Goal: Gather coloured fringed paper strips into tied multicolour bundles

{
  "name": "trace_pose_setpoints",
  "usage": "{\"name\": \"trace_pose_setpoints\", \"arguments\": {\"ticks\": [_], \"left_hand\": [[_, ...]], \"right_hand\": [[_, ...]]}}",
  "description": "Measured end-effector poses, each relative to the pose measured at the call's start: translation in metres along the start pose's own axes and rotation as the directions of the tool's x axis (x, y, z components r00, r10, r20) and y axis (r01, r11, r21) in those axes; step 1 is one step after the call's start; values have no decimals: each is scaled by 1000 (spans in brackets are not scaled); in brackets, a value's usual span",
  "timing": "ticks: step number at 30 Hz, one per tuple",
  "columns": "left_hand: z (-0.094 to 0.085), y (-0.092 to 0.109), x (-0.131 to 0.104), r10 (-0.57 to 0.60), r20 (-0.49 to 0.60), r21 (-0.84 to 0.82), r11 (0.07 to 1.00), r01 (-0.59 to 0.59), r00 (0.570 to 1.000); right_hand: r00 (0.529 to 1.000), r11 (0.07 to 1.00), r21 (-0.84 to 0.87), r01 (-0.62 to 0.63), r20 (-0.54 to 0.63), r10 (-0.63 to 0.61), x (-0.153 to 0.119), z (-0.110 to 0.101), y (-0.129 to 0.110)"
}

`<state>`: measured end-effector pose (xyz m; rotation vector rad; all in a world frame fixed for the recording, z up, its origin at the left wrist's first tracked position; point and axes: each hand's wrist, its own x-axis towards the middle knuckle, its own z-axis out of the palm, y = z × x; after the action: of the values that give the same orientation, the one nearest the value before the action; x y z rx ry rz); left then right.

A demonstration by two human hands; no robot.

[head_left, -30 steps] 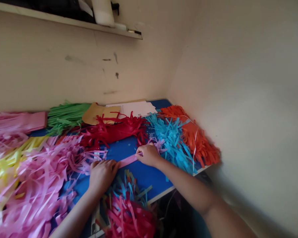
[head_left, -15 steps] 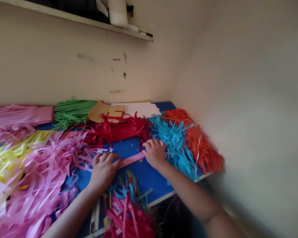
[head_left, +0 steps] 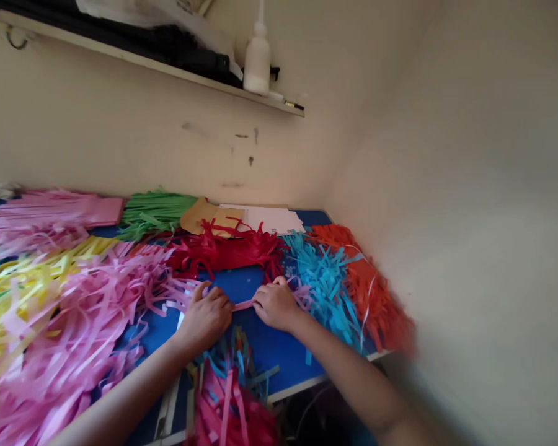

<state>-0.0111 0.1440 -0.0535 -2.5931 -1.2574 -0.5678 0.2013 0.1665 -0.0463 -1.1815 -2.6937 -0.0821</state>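
Note:
Between my hands runs a narrow pink paper strip (head_left: 243,305), low over the blue table (head_left: 279,347). Its left end is gripped by my left hand (head_left: 209,314), with the fingers curled down. My right hand (head_left: 276,303) closes on the other end, and pale pink fringe sticks out beyond it. Red fringed paper (head_left: 227,253) lies just behind both hands. Light-blue fringe (head_left: 328,279) is right of my right hand. At the near edge sits a bundle of red and multicoloured strips (head_left: 235,396), below my left hand.
Pink fringe (head_left: 88,334) and yellow strips (head_left: 32,291) cover the left side. Green fringe (head_left: 160,210), a tan envelope (head_left: 204,214) and white sheets (head_left: 270,220) lie by the wall. Orange fringe (head_left: 367,285) hangs at the right edge. A shelf (head_left: 167,65) holds a white bottle (head_left: 257,62).
My hands have come closer together, so less of the pink strip shows between them. The view has tilted up, showing more of the shelf and bottle.

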Motion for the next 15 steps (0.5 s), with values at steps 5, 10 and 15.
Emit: {"name": "trace_pose_setpoints", "arguments": {"ticks": [5, 10, 15], "left_hand": [[-1, -2, -14, 6, -17, -4, 1000, -6, 1000], [-2, -12, -35, -31, 20, -55, 998, 32, 999], [6, -22, -42, -149, 60, -122, 980, 156, 987]], "right_hand": [[986, 984, -99, 146, -65, -153, -4, 11, -13], [996, 993, 112, 47, -79, -38, -22, 17, 13], [983, 949, 270, -160, -45, 178, -28, 16, 33]]}}
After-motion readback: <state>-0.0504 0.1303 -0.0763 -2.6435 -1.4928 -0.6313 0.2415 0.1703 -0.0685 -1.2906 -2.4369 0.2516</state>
